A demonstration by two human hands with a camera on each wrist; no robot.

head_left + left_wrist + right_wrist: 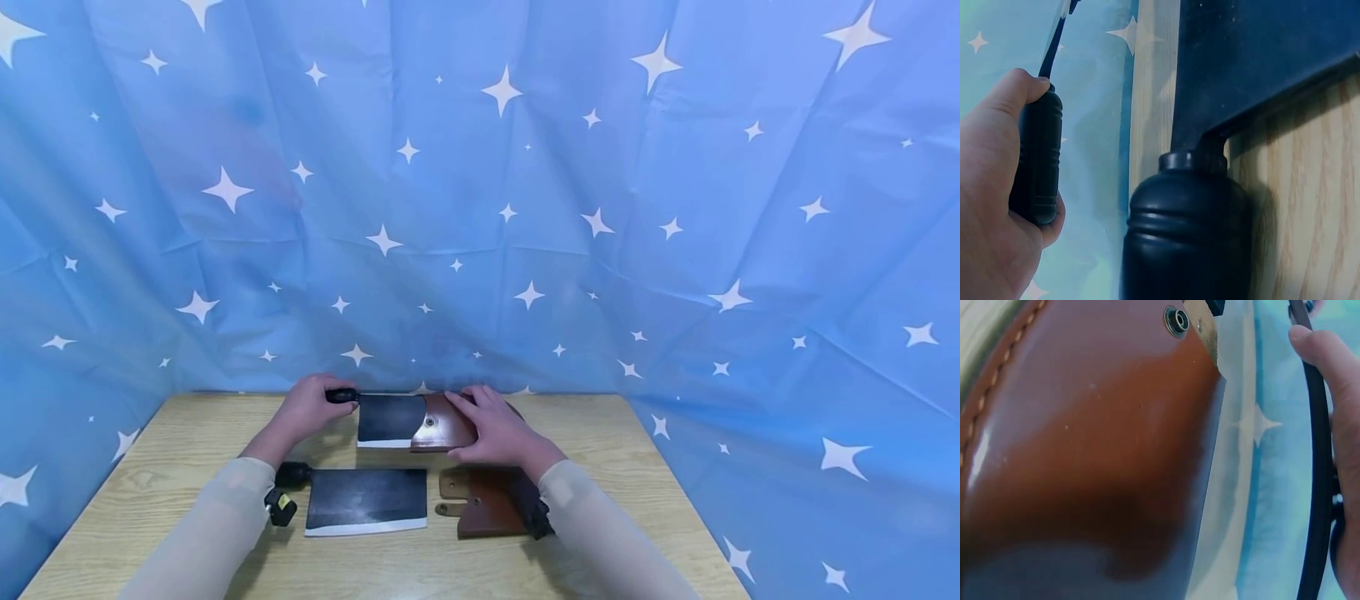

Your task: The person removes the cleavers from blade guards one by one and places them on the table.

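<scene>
My left hand grips the black ribbed handle of a cleaver near the table's back edge. Its dark blade with a pale cutting edge points right, and the far part sits inside a brown leather sheath with a metal snap. My right hand holds that sheath across its right part, thumb toward the near side and fingers over the far edge. In the right wrist view, the right thumb lies along the dark edge of the held sheath. The covered end of the blade is hidden.
A second cleaver lies flat in front, its black handle to the left. To its right is another brown leather sheath with stitching and a snap strap, partly under my right forearm. Behind the wooden table hangs a blue starry cloth.
</scene>
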